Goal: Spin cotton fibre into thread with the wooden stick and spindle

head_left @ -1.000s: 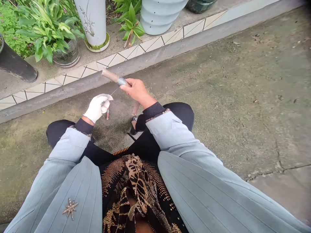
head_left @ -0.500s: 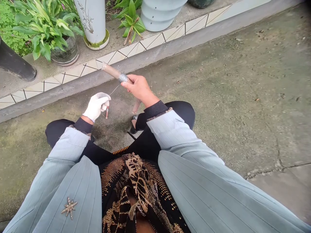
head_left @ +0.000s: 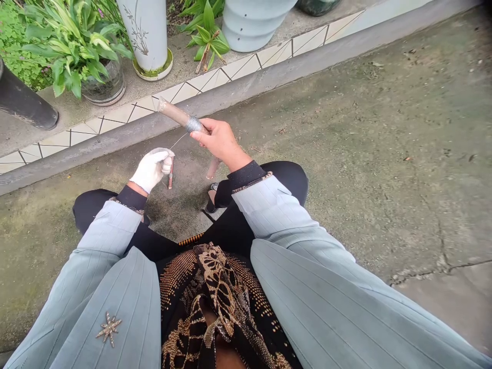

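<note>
Tube (head_left: 175, 115), tan, is gripped tight in bare right hand (head_left: 220, 142) at its silver wire coil (head_left: 194, 124), tilted up over concrete ground (head_left: 346, 154), in front of kerb (head_left: 246, 84). Thin wire (head_left: 178, 142) is run across to white-gloved left hand (head_left: 151, 170), where small red-tipped stick (head_left: 170, 173) is held upright in a narrow pinch. Potted plant (head_left: 73, 56) is seen beyond kerb.

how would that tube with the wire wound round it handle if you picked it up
The pale brown tube in the bare right hand looks stiff, as it runs straight with no sag. It is probably light, judging by the relaxed fingertip grip. Being round, it would likely roll if set down, and the thin wire leading to the gloved left hand could snag.
</note>
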`<control>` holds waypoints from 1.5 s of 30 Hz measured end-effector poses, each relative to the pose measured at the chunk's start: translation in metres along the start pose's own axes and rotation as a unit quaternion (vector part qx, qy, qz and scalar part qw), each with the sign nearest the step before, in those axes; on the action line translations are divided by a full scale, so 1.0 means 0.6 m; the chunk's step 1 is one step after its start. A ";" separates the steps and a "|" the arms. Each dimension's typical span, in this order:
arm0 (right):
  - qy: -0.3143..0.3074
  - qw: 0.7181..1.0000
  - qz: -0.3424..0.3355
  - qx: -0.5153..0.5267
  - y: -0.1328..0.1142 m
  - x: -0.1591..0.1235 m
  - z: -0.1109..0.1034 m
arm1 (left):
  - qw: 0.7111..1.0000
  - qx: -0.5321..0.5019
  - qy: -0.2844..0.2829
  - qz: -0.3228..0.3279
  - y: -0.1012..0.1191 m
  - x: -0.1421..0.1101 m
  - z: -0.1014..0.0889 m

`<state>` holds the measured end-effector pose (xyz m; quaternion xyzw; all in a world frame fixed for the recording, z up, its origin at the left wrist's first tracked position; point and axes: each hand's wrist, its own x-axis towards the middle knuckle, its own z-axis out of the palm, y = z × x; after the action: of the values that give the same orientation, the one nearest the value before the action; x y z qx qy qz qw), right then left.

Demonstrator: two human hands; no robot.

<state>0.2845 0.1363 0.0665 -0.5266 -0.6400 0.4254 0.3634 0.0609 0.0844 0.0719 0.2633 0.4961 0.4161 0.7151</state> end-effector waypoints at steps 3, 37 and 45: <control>0.005 1.000 -0.014 0.025 -0.004 -0.004 0.001 | 1.000 0.026 0.016 0.007 -0.003 0.005 0.003; -0.429 0.897 -0.027 -0.101 -0.037 -0.028 -0.029 | 0.889 0.410 -0.132 0.155 0.014 0.013 -0.021; -0.396 0.909 -0.081 -0.098 -0.046 -0.035 -0.048 | 0.911 0.351 -0.107 0.191 -0.001 0.021 -0.019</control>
<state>0.3044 0.1181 0.1028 -0.2941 -0.8103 0.5033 0.0597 0.0526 0.0944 0.0614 0.6298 0.4710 0.3129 0.5326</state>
